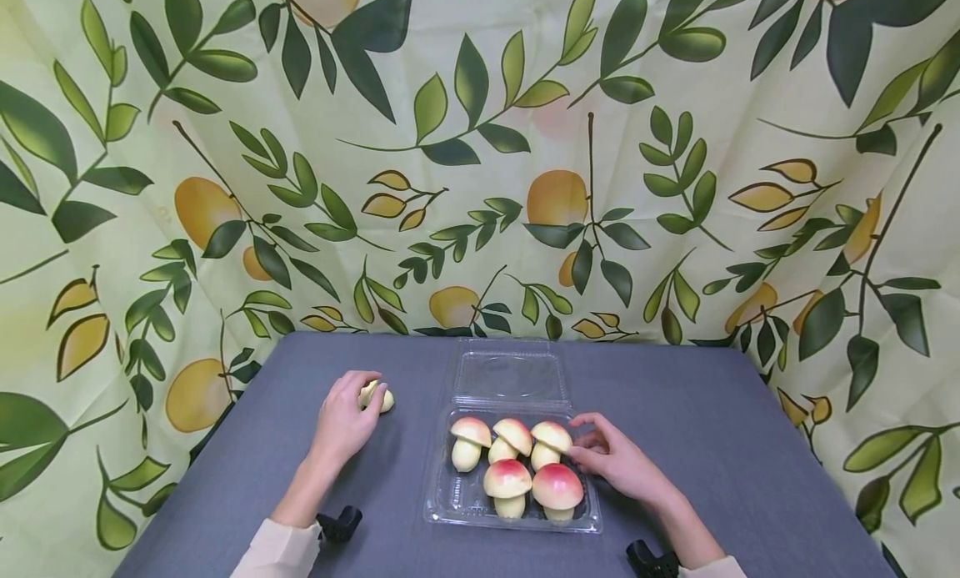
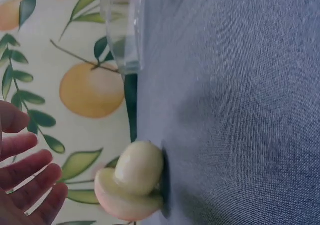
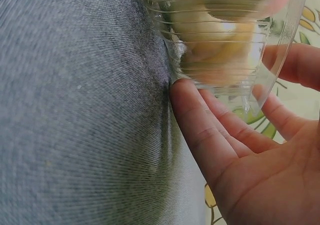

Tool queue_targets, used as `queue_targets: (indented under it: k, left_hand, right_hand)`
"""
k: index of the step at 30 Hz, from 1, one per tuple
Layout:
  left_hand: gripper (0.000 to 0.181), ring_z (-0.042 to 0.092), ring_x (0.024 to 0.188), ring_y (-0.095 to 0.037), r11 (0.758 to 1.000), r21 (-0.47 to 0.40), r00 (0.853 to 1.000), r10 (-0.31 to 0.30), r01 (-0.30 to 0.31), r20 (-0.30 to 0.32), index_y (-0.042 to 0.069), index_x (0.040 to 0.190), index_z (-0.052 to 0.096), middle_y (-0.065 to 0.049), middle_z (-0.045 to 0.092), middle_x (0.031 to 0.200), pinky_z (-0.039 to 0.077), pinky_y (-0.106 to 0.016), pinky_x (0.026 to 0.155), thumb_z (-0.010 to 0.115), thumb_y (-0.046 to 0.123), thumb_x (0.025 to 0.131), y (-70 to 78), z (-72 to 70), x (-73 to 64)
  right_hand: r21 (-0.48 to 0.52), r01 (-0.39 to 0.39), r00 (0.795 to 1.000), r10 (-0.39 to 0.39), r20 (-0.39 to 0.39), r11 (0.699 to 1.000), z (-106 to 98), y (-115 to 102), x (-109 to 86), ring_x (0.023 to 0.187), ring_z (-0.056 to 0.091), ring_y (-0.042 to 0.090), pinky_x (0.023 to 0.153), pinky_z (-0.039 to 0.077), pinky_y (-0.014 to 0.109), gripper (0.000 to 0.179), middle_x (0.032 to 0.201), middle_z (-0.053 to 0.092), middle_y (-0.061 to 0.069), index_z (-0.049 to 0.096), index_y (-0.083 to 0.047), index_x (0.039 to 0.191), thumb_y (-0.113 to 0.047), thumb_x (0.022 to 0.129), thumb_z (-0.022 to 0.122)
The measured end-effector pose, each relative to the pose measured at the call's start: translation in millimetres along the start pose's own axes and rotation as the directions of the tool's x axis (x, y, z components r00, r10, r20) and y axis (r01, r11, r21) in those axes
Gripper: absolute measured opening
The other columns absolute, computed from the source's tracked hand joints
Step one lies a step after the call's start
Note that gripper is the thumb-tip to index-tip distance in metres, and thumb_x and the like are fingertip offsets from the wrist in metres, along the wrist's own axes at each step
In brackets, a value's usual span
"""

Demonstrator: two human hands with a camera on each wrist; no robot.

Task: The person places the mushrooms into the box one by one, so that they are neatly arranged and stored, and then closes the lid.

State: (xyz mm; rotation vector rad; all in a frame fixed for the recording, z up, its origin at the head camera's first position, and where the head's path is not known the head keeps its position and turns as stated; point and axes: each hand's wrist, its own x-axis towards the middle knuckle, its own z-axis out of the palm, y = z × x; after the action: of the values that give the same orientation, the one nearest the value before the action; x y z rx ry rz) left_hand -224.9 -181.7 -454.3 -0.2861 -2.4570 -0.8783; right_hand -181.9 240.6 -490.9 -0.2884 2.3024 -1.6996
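Note:
My left hand [image 1: 347,419] hovers at a single mushroom [image 1: 387,401] on the left part of the table, thumb and fingers apart. In the left wrist view this mushroom [image 2: 140,169] lies on its side, cream stem against a pale pinkish cap, with the fingers [image 2: 35,182] clear of it. A clear plastic container [image 1: 457,507] holds several mushrooms with red-tinged caps, such as a front one [image 1: 557,486]. At its right edge is my right hand [image 1: 611,454], its loosely extended fingers [image 3: 187,102] touching the ribbed side wall low down by the table.
The container's hinged clear lid [image 1: 510,378] lies folded back behind it. A grey-blue cloth covers the table [image 1: 660,403]. A leaf-and-fruit patterned curtain [image 1: 480,178] hangs along the back and sides. Black wrist mounts [image 1: 341,524] sit below both hands.

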Motion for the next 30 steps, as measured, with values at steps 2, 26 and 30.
queue_targets:
  k: [2, 26, 30]
  left_hand:
    - [0.023, 0.061, 0.110, -0.038, 0.999, 0.012, 0.999, -0.031, 0.031, 0.017, 0.001, 0.113, 0.072, -0.016, 0.069, 0.111, 0.048, -0.057, 0.093, 0.070, 0.015, 0.095, -2.7, 0.3, 0.6]
    - [0.028, 0.057, 0.112, -0.042, 0.987, 0.030, 0.987, -0.157, 0.156, 0.028, -0.001, 0.115, 0.071, -0.022, 0.065, 0.117, 0.044, -0.058, 0.094, 0.068, 0.019, 0.095, -36.5, 9.4, 7.0]
    - [0.028, 0.057, 0.114, -0.041, 0.983, 0.013, 0.982, -0.185, 0.184, 0.043, -0.002, 0.116, 0.070, -0.022, 0.065, 0.117, 0.043, -0.056, 0.097, 0.069, 0.017, 0.095, -40.5, 10.8, 8.6]
  right_hand:
    - [-0.003, 0.000, 1.000, 0.000, -0.001, 1.000, 0, 1, 0.6, 0.096, 0.067, 0.025, 0.079, 0.057, 0.030, 0.049, 0.106, 0.067, 0.015, 0.044, 0.000, 0.136, -0.021, 0.099, 0.068]
    - [0.006, 0.008, 1.000, -0.008, -0.002, 1.000, -1, 3, 0.9, 0.097, 0.068, 0.023, 0.080, 0.057, 0.030, 0.048, 0.106, 0.067, 0.016, 0.044, 0.000, 0.136, -0.021, 0.099, 0.068]
    - [0.007, 0.014, 1.000, -0.014, 0.004, 1.000, 0, 2, 0.8, 0.098, 0.067, 0.024, 0.080, 0.057, 0.031, 0.049, 0.107, 0.067, 0.016, 0.043, 0.001, 0.136, -0.020, 0.099, 0.067]
